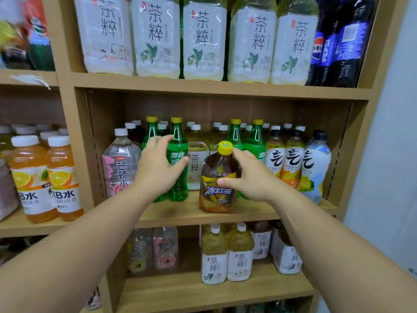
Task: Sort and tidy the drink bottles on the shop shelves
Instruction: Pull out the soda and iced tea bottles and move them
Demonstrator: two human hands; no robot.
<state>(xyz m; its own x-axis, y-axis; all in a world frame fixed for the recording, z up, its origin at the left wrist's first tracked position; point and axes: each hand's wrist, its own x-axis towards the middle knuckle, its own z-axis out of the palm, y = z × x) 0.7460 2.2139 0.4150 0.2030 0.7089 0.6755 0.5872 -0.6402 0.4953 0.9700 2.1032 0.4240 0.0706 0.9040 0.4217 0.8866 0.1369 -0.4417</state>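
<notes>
An iced black tea bottle (217, 177) with a yellow cap is gripped at its shoulder by the right hand (252, 177), thumb in front and fingers (239, 152) wrapped behind, and it stands at the front edge of the middle shelf (225, 216), apparently held forward because it does not match its neighbours. Just left of that bottle, a green Sprite bottle (178, 163) is being closed on by the left hand (158, 163), whose fingers are spread and curled around it, probably to steady or shift it and open a gap.
</notes>
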